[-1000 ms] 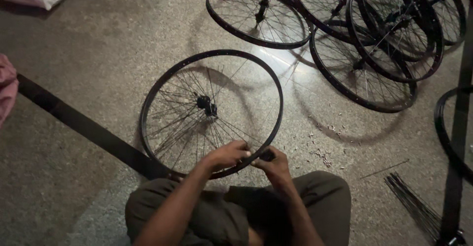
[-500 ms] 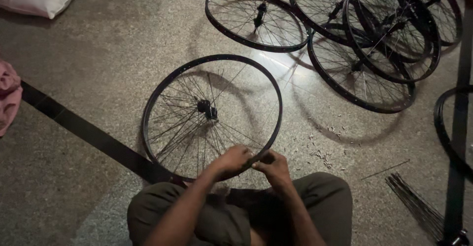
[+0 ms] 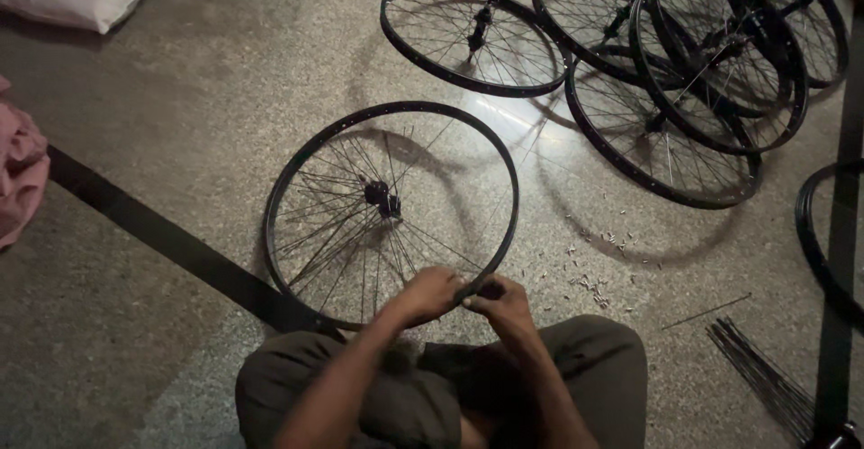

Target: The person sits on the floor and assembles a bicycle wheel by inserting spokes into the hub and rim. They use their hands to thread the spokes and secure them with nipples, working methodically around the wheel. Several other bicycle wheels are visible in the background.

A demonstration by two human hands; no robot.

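Both hands [image 3: 463,294] closed on wheel rim [image 3: 292,163]

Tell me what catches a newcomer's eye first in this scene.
A black bicycle wheel stands tilted on the speckled floor mid-frame, with the left hand and right hand together at its near rim. Finished wheels lie overlapping at upper right. Loose spokes lie bundled at lower right.
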